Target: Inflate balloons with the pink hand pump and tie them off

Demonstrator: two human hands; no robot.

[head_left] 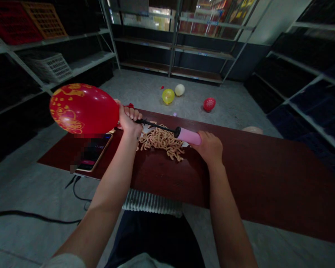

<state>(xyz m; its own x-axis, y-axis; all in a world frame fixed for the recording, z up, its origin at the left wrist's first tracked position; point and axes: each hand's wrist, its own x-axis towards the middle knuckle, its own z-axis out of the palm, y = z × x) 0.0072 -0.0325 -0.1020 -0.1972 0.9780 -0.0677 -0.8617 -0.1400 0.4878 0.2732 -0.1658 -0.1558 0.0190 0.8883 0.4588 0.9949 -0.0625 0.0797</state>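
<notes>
A red balloon (85, 108) with yellow printed patterns, swollen with air, sticks out to the left of my left hand (128, 118). That hand is closed around the balloon's neck and the black end of a balloon pump (188, 136); its fingers hide where the two meet. The pump's thin black rod is drawn out of its pink barrel. My right hand (210, 147) grips the barrel at its far right end. Below the rod, a heap of tan, curly, stick-like pieces (162, 141) lies on the dark red table (167, 178).
A phone (96, 150) lies at the table's left end. Beyond the table, a yellow balloon (168, 96), a white balloon (179, 89) and another red balloon (209, 104) rest on the floor. Metal shelves (173, 46) line the room, and a black cable (36, 216) runs along the floor.
</notes>
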